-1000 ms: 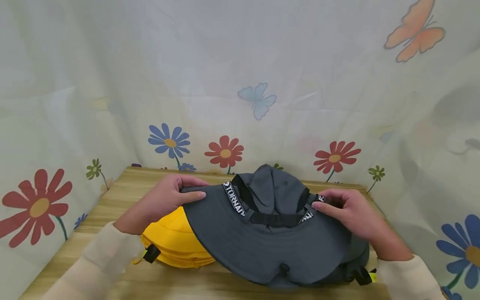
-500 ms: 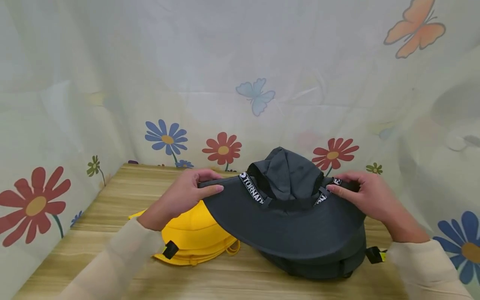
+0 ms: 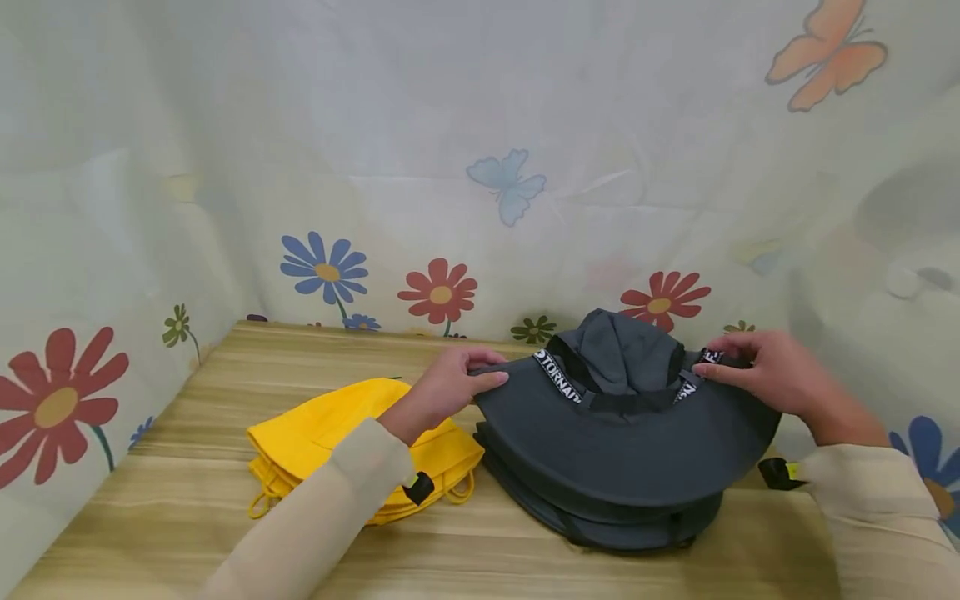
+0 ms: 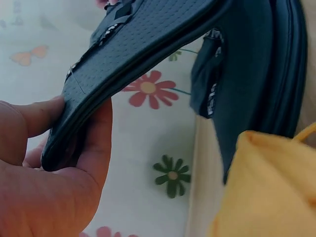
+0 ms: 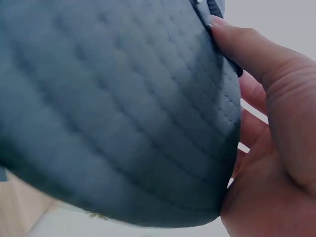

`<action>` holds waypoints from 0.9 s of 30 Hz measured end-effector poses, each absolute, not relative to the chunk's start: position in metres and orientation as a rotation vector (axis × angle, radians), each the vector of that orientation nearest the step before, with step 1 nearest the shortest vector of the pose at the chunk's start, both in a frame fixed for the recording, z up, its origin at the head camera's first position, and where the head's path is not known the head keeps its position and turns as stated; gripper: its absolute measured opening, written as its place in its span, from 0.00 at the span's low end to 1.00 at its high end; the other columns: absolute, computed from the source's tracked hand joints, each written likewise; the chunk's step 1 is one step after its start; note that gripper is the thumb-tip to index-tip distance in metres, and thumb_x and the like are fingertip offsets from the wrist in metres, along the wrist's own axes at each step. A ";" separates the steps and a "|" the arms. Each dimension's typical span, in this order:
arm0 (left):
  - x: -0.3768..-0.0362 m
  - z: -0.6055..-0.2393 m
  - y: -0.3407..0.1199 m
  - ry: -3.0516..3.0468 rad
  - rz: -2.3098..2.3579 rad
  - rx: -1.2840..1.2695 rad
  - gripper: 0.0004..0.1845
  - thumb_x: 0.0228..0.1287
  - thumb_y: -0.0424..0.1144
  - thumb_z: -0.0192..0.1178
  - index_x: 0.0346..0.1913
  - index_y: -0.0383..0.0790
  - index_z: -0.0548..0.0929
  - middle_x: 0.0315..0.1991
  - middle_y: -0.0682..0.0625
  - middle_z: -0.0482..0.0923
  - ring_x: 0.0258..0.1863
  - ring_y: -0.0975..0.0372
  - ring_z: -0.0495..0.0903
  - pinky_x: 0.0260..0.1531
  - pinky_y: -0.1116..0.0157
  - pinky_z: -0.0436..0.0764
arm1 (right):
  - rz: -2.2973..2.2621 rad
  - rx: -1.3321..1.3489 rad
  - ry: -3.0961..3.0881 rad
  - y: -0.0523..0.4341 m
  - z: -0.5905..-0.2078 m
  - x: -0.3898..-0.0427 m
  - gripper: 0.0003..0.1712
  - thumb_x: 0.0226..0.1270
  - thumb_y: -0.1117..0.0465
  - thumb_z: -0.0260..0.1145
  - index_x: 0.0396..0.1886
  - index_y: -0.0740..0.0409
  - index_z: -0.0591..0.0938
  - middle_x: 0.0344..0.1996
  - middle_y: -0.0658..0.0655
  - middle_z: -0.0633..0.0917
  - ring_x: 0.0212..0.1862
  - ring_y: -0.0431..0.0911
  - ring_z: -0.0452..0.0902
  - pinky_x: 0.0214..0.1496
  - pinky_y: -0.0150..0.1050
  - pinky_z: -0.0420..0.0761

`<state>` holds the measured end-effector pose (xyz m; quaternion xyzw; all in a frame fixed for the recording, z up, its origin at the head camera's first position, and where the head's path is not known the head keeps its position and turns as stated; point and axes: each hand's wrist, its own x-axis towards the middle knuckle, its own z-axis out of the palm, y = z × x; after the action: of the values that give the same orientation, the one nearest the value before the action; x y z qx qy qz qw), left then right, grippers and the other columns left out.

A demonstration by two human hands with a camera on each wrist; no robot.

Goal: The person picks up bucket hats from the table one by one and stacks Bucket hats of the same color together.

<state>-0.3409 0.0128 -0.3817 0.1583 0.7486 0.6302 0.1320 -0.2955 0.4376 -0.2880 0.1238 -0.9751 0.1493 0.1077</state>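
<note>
A dark grey wide-brimmed hat [image 3: 622, 433] with a lettered black-and-white band is held just above a stack of similar grey hats [image 3: 600, 521] on the wooden table [image 3: 187, 533]. My left hand [image 3: 453, 385] pinches the brim's left edge, thumb on top; the left wrist view shows the quilted brim [image 4: 123, 54] between thumb and fingers of the left hand [image 4: 54, 163]. My right hand [image 3: 765, 371] pinches the right edge, and in the right wrist view this right hand [image 5: 269, 123] has its thumb over the brim [image 5: 113, 108].
A pile of yellow hats [image 3: 330, 437] lies on the table to the left of the grey stack, partly under my left sleeve. A flower-and-butterfly printed curtain [image 3: 450, 167] encloses the table at the back and both sides.
Both hands carried the grey hat to the right, off the yellow pile and over the grey stack. The yellow hats are now uncovered.
</note>
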 end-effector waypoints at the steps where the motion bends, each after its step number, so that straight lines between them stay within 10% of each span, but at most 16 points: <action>1: -0.344 -0.387 0.016 2.133 1.838 0.450 0.16 0.71 0.37 0.65 0.60 0.43 0.84 0.51 0.44 0.86 0.39 0.57 0.88 0.46 0.59 0.88 | 0.436 0.346 -2.913 0.441 -0.292 -0.298 0.26 0.63 0.47 0.76 0.53 0.60 0.87 0.32 0.52 0.87 0.33 0.37 0.76 0.33 0.35 0.79; 10: -0.353 -0.417 0.033 2.277 1.563 0.538 0.17 0.75 0.31 0.58 0.59 0.53 0.84 0.47 0.45 0.83 0.39 0.55 0.83 0.39 0.61 0.87 | 0.470 0.292 -3.073 0.454 -0.343 -0.318 0.33 0.65 0.43 0.73 0.59 0.63 0.83 0.36 0.56 0.88 0.38 0.47 0.81 0.38 0.42 0.81; 16: -0.347 -0.421 0.041 2.663 1.032 0.706 0.17 0.75 0.31 0.56 0.57 0.54 0.85 0.53 0.48 0.84 0.48 0.55 0.80 0.54 0.58 0.83 | 0.523 0.252 -3.131 0.448 -0.374 -0.327 0.33 0.67 0.44 0.72 0.58 0.66 0.82 0.39 0.62 0.89 0.40 0.52 0.84 0.40 0.48 0.85; 27: -0.296 -0.418 0.057 2.871 0.215 1.127 0.27 0.71 0.55 0.63 0.71 0.66 0.75 0.70 0.49 0.71 0.67 0.50 0.70 0.67 0.51 0.73 | 0.313 0.410 -3.031 0.390 -0.387 -0.289 0.33 0.64 0.41 0.73 0.60 0.58 0.83 0.61 0.71 0.80 0.61 0.69 0.76 0.58 0.67 0.78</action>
<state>-0.2957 0.0567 -0.4178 0.3643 0.9283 0.0694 0.0252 -0.2892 0.3895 -0.3869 0.1333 -0.9853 0.1018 0.0334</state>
